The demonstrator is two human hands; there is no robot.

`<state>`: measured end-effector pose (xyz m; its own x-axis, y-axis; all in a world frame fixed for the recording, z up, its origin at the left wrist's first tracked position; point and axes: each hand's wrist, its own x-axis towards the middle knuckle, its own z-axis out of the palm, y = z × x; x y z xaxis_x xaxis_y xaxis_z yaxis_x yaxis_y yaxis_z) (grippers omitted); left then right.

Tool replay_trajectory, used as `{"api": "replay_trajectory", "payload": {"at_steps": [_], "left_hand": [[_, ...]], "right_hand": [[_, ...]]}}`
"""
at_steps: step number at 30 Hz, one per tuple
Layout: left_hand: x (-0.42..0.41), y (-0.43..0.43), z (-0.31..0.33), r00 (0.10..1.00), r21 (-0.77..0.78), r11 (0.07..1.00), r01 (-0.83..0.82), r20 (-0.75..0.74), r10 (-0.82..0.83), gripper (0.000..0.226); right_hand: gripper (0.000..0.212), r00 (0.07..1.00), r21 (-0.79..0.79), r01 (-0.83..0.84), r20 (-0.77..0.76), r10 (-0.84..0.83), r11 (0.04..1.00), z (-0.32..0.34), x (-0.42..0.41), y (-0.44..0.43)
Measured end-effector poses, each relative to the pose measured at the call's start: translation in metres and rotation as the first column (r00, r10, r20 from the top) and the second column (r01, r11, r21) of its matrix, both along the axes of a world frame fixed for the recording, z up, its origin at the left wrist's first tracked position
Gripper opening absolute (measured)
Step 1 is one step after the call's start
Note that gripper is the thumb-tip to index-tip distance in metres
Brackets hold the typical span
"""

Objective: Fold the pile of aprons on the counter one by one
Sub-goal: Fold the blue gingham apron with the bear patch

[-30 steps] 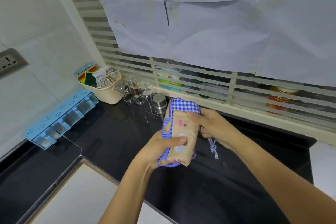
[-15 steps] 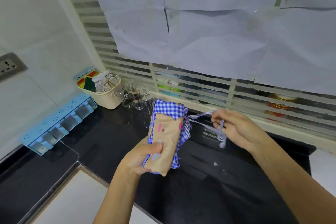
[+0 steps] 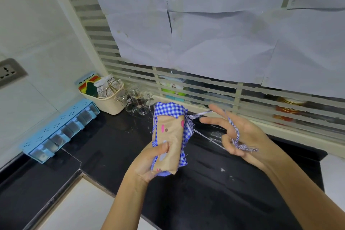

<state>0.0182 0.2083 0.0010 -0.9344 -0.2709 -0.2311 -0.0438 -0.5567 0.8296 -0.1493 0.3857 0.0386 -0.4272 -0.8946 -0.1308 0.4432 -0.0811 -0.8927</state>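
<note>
Between your two hands, over the black surface (image 3: 214,198), the folded apron (image 3: 169,136) is held nearly upright with its blue-checked end at 12 o'clock. Your left hand (image 3: 145,166) has its fingers (image 3: 165,146) curled round the lower half. The thumb is pressed across the tan front and the rest are hidden behind the cloth. Your right hand (image 3: 248,136) sits at 3 o'clock from the bundle, apart from it. Its upper fingers (image 3: 214,120) stretch toward 9 o'clock and are spread, while the lower ones curl in and pinch the frayed end of the checked tie (image 3: 207,137). That tie runs in two strands from the bundle's upper right edge and loops over the outstretched fingers.

Open surface lies below both hands, from 4 to 6 o'clock. Its front edge cuts diagonally at 7 o'clock. At 10 o'clock a cream basket (image 3: 110,106) and glass jars (image 3: 134,99) crowd the back corner, the jars near the bundle's top. A blue rack (image 3: 59,129) lines the wall at 9 o'clock. The window ledge (image 3: 280,130) runs close behind your right hand.

Your forearms enter from 6 and 5 o'clock. The right palm faces you.
</note>
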Motion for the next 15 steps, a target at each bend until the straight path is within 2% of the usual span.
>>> {"api": "replay_trajectory", "payload": {"at_steps": [1,3,4,5,7,9,12,15], "left_hand": [[-0.003,0.001,0.0,1.0,-0.009,1.0,0.009,-0.014,-0.009,0.045],[-0.008,0.003,0.005,0.999,-0.043,0.999,-0.024,-0.033,0.022,0.044],[-0.011,0.004,0.009,0.999,-0.089,0.995,-0.047,-0.033,0.044,0.044],[-0.013,0.006,0.014,0.997,-0.154,0.985,-0.071,-0.01,0.07,0.042],[-0.017,0.01,0.023,0.988,-0.317,0.944,-0.096,0.085,0.129,0.036],[-0.019,0.012,0.026,0.974,-0.496,0.864,-0.088,0.139,0.18,0.036],[-0.022,0.015,0.027,0.961,-0.634,0.767,-0.097,0.142,0.239,0.036],[-0.024,0.017,0.026,0.961,-0.707,0.704,-0.074,0.137,0.239,0.041]], "right_hand": [[0.061,0.998,-0.027,-0.031,0.055,0.032,0.999,-0.002,0.004,-0.003],[0.115,0.962,-0.072,-0.04,0.267,0.058,0.997,-0.008,0.008,-0.007],[0.126,0.93,-0.062,-0.006,0.367,0.028,0.998,-0.009,0.008,-0.008],[0.128,0.901,-0.035,0.028,0.434,-0.01,0.999,-0.011,0.007,-0.01],[0.115,0.898,0.053,0.062,0.432,-0.078,0.997,-0.011,0.005,-0.012],[0.116,0.937,0.124,0.093,0.325,-0.129,0.988,-0.015,0.002,-0.012],[0.129,0.979,0.138,0.111,0.155,-0.132,0.984,-0.014,0.001,-0.009],[0.115,0.992,0.09,0.102,0.068,-0.108,0.991,-0.014,-0.001,-0.011]]}}
